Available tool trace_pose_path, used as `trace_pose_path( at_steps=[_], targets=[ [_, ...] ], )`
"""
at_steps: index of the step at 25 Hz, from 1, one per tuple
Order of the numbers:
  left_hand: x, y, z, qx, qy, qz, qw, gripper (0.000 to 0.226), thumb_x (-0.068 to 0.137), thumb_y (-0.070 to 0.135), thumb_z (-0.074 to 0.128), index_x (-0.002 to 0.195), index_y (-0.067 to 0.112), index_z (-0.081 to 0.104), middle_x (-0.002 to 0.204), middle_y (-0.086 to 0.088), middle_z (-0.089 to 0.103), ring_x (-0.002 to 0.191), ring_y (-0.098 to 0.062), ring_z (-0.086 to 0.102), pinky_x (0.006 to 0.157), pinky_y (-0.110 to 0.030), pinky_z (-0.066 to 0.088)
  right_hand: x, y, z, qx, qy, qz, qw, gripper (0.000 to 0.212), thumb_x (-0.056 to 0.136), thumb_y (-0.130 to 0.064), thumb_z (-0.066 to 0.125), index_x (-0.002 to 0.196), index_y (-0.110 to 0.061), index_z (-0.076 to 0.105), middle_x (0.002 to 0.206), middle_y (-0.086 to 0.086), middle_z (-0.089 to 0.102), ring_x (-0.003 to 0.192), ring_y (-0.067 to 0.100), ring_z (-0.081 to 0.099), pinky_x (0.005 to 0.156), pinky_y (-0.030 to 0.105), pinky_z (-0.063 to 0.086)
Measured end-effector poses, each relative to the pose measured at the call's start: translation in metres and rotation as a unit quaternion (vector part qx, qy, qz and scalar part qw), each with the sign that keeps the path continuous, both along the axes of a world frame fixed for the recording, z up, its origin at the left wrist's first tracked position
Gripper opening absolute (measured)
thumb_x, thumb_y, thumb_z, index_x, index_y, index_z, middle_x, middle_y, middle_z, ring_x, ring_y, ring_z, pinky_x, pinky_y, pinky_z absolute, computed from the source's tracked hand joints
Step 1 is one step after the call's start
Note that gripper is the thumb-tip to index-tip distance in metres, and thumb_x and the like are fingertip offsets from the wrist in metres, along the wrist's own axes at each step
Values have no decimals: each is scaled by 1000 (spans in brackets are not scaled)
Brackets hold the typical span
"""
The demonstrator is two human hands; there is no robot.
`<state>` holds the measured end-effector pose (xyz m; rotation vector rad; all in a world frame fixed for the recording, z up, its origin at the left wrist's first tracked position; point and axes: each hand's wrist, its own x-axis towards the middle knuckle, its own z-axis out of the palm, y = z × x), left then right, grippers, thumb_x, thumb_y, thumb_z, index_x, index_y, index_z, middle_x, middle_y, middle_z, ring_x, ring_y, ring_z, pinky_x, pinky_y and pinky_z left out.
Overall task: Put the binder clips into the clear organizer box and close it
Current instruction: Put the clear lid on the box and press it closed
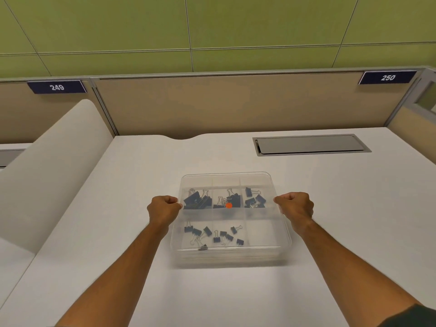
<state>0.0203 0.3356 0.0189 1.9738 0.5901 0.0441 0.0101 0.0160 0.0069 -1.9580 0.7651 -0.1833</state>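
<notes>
Two bare forearms reach forward over the white desk [118,232]. Clear box [232,257] sits at desk centre, lid [259,180] on top, slightly blurred. Left hand [164,210] pinches the lid's left edge, grip clamped on it; right hand [296,207] clamped on the right edge. Black binder clips [213,233] lie inside, in near and middle compartments. Beyond: grey cable hatch [311,144], tan partition [212,105], tags 249 and 250.

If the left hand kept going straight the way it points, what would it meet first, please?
The left hand points rightward and already seems to touch the box at its left edge, so the box comes first.
</notes>
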Motion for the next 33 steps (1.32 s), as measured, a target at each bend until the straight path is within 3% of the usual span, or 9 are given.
trace_pose_path(
  at_steps=[7, 10, 14, 22, 27, 30, 33],
  targets=[
    [-1, 1, -1, 3, 2, -10, 1000, 12, 82, 7, 73, 85, 11, 62, 91, -8, 62, 86, -27, 61, 82, -37, 51, -1, 1, -5, 6, 12, -1, 1000, 14, 73, -19, 76, 64, -13, 68, 67, 2, 68, 72, 26, 68, 71, 38, 60],
    [0, 2, -1, 6, 12, -11, 1000, 16, 82, 10, 74, 91, 12, 62, 95, -8, 62, 89, -27, 60, 84, -39, 52, 1, 2, -7, 22, 1, 2, 1000, 4, 77, -18, 75, 79, -18, 72, 88, 4, 72, 85, 29, 68, 79, 43, 60],
    [3, 6, -4, 11, 24, -15, 1000, 19, 81, 13, 75, 96, 11, 63, 98, -9, 63, 89, -28, 62, 83, -39, 53, 0, 2, -11, 34, 10, 16, 999, 26, 84, -17, 71, 110, -16, 71, 115, 9, 68, 100, 31, 65, 86, 44, 58],
    [8, 11, -10, -20, 70, -18, 997, 21, 82, 15, 75, 98, 9, 63, 103, -14, 64, 87, -29, 62, 78, -38, 57, 2, 2, -12, 35, 9, 20, 999, 27, 84, -17, 72, 111, -15, 71, 120, 9, 67, 106, 31, 63, 91, 46, 56],
    [4, 4, -12, 95, 33, -71, 992, 39, 84, 16, 73, 121, 12, 59, 119, -11, 62, 98, -29, 62, 90, -43, 53, -3, 8, -9, -39, 23, 42, 998, 32, 90, -20, 66, 122, -14, 65, 124, 11, 65, 108, 32, 63, 92, 43, 54],
    [-14, 0, -12, 202, -33, -134, 970, 59, 86, 24, 69, 139, 12, 45, 136, -15, 50, 123, -32, 49, 100, -44, 44, -17, 19, -7, -145, 36, 132, 980, 54, 91, -37, 63, 139, -17, 50, 136, 14, 53, 123, 32, 51, 97, 42, 47],
    [-43, -10, -8, 250, -32, -232, 939, 92, 74, 57, 70, 148, 19, 29, 151, -11, 33, 138, -29, 31, 109, -47, 34, -41, 32, -2, -212, 77, 257, 940, 95, 77, -64, 66, 152, -25, 22, 156, 11, 24, 142, 31, 24, 110, 47, 33]
  ],
)
